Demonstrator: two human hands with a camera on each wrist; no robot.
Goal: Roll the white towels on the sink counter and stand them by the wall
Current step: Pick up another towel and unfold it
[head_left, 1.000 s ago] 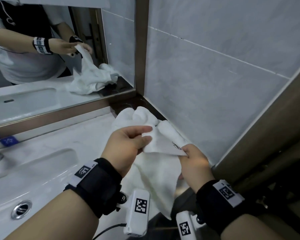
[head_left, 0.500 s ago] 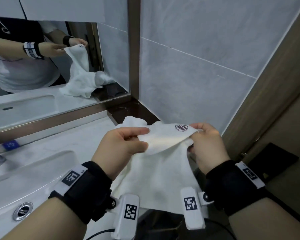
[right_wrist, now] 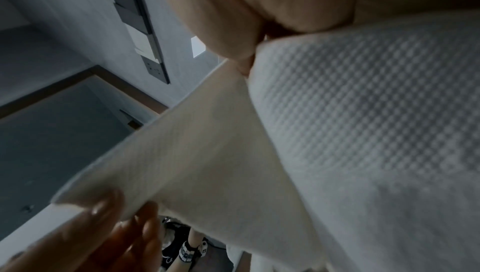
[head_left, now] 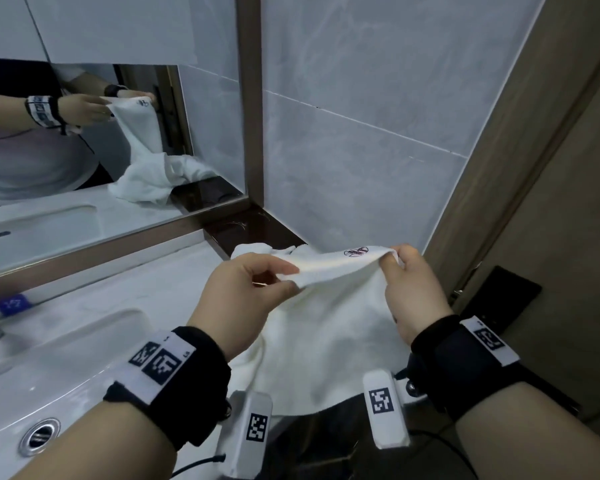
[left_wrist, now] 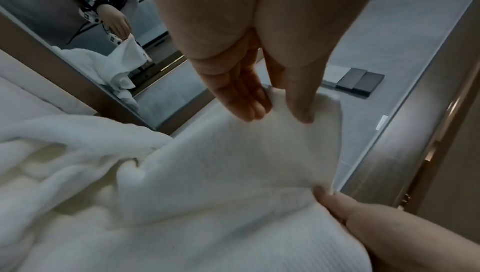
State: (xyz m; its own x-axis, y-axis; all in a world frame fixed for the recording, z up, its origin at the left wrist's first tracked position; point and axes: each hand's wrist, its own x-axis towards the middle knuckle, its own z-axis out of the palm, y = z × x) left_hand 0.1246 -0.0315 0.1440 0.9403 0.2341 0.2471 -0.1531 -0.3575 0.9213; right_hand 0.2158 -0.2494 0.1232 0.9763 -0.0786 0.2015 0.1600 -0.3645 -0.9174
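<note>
A white towel [head_left: 329, 327] with a small dark emblem near its top edge hangs spread between my hands above the right end of the sink counter [head_left: 146, 292]. My left hand [head_left: 253, 289] pinches its upper left corner between thumb and fingers. My right hand [head_left: 406, 282] pinches the upper right corner. The left wrist view shows my left fingers [left_wrist: 249, 103] clamped on the towel [left_wrist: 221, 173]. In the right wrist view the towel [right_wrist: 363, 132] fills the frame. More white towel [head_left: 253, 249] lies bunched behind, in the corner by the tiled wall [head_left: 361, 150].
A sink basin [head_left: 59, 344] with a metal overflow ring [head_left: 39, 436] lies to the left. A mirror [head_left: 84, 150] runs along the back and reflects my hands and towel. A wooden door frame [head_left: 520, 150] stands at the right.
My hands have lifted the towel and drawn apart, so its top edge is now stretched out between them. The right hand has shifted to the far corner by the emblem.
</note>
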